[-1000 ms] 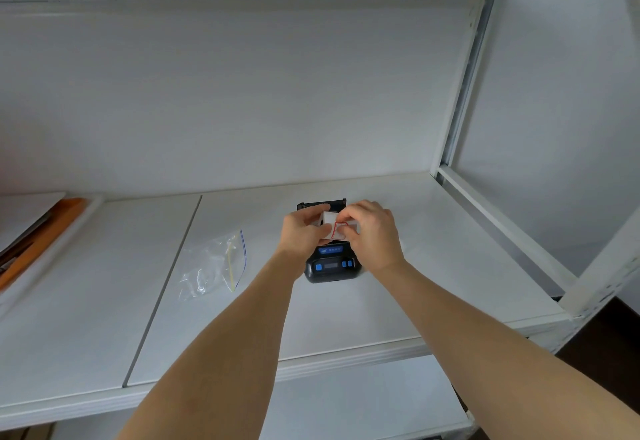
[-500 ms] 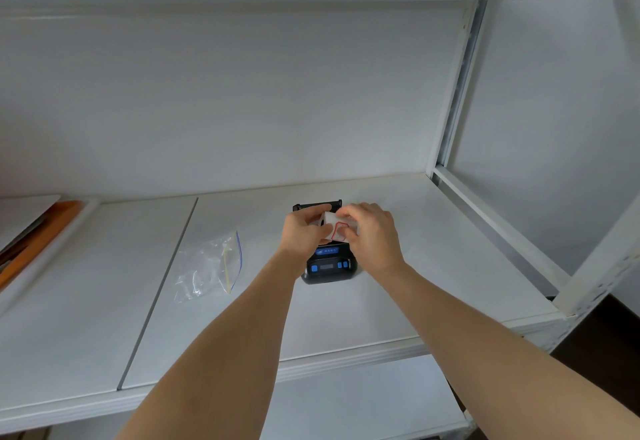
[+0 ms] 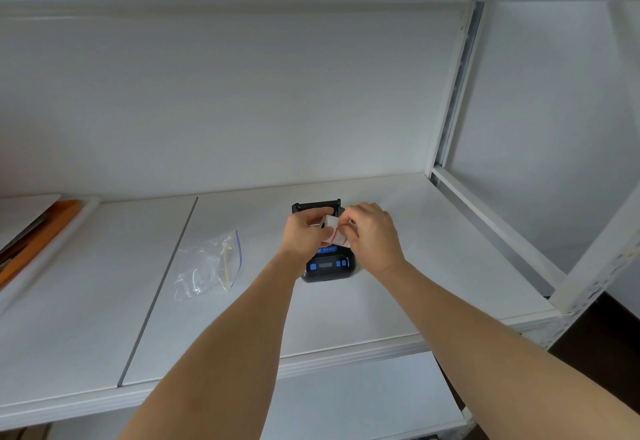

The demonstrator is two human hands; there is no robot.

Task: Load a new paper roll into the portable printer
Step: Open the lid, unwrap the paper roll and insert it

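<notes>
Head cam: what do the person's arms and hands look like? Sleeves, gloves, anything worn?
Both forearms are bare right to the bottom edge of the frame; no sleeve shows. The left hand and right hand wear no gloves. No watch, bracelet or strap shows on either wrist, and no ring on the fingers that can be seen. No markings or tape are visible.

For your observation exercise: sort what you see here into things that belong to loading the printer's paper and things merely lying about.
In use:
- paper roll, held above the printer in both hands
- portable printer, cover raised
- left hand
- right hand

Lying about:
- clear zip bag
- orange folder at the far left
</notes>
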